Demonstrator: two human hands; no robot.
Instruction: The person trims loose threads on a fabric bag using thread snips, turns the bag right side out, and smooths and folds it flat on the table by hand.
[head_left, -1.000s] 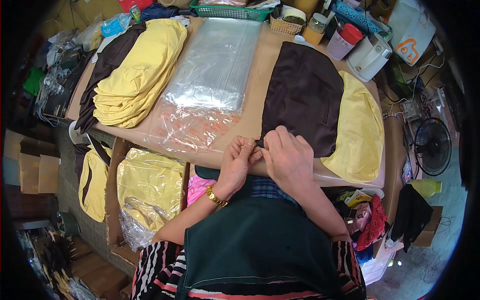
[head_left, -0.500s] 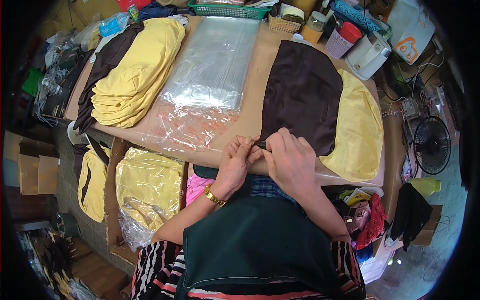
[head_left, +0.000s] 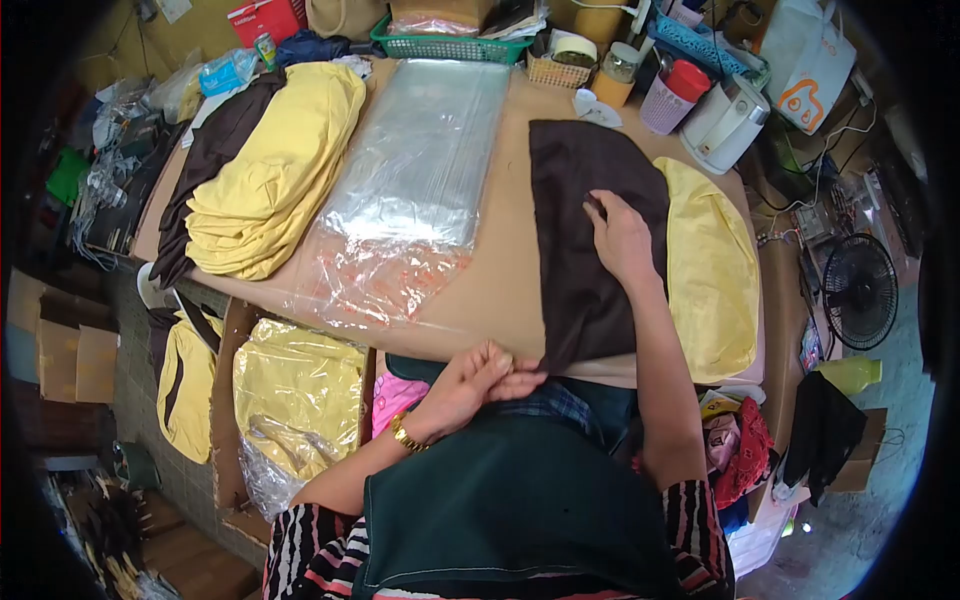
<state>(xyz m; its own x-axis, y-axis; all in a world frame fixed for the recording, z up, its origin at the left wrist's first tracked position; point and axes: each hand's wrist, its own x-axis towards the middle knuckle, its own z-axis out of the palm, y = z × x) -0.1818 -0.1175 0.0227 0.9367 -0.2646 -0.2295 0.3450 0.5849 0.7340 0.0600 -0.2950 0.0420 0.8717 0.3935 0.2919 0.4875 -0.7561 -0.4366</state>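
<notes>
A dark brown cloth piece (head_left: 590, 290) lies on the table, its near end reaching the front edge. At its near left corner is my left hand (head_left: 470, 388), thumb pressed toward the fingers, with the cloth corner at the fingertips. My right hand (head_left: 625, 240) is over the upper middle of the brown cloth, its fingers curled together. Whatever those fingers hold, if anything, is hidden against the dark cloth. Along the right side of the brown piece lies yellow cloth (head_left: 712, 280).
Stacked yellow cloth (head_left: 285, 170) and clear plastic bags (head_left: 420, 150) lie to the left. At the back stand a green basket (head_left: 450, 48), jars (head_left: 618, 75) and a white appliance (head_left: 725, 125). A carton (head_left: 228, 400) of bagged yellow cloth sits below the table's front edge.
My right hand has left the corner, where it held a small dark item beside my left hand, and moved up over the cloth. The corner and my left hand have come nearer me.
</notes>
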